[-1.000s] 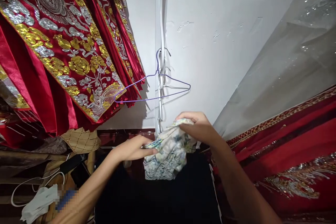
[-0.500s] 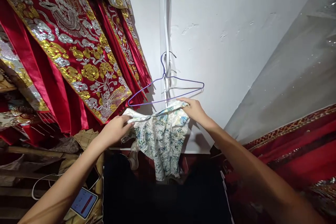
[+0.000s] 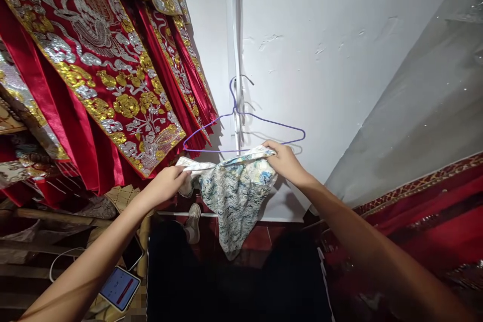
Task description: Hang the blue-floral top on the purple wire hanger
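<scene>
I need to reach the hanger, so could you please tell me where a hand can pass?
Open: bare white wall right of the purple hanger. Crowded: red embroidered robes on its left; below, both hands hold the floral cloth.

Pale floral cloth — stretched along its top edge, drooping, just below purple hanger

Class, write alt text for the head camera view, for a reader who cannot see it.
Two bare hands, left hand and right hand, hold a floral patterned cloth stretched just below a purple wire hanger on a white wall. Red embroidered garments hang at the left.
</scene>
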